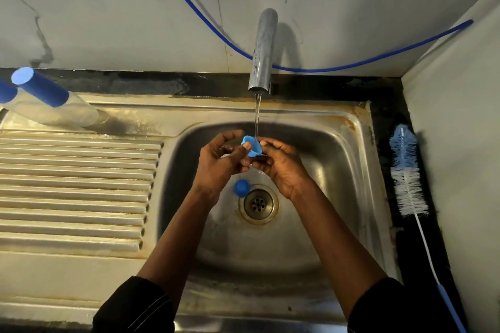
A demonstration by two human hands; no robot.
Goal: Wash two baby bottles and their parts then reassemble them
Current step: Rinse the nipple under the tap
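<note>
Under the running tap (263, 48), over the middle of the sink (338, 170), both hands meet around a small blue cap (252, 146). The thin stream of water (257, 113) falls right onto it. The left hand (219, 162) clamps the cap with its thumb pressed on the cap's left side and its fingers curled behind. The right hand (281, 167) pinches the cap from the right with curled fingertips, so both hands are closed on the same piece. The cap is tilted, with its open, wider rim turned up and to the left. Below the hands, a second blue cap (241, 188) lies on the wet floor of the basin, just left of the drain (258, 204) and touching its rim. At the far left, on the flat ledge beyond the ribbed draining board (75, 184), stands a clear bottle (56, 98) with a tall blue lid. Another bottle (6, 92) is beside it, cut off by the left edge. On the dark counter (387, 116) to the right of the sink lies a bottle brush (405, 170), its blue and white bristles far and its thin handle pointing near. A blue hose (351, 65) sags along the far wall behind the tap. Dark sleeves (135, 305) are pushed up both forearms at the near edge.
</note>
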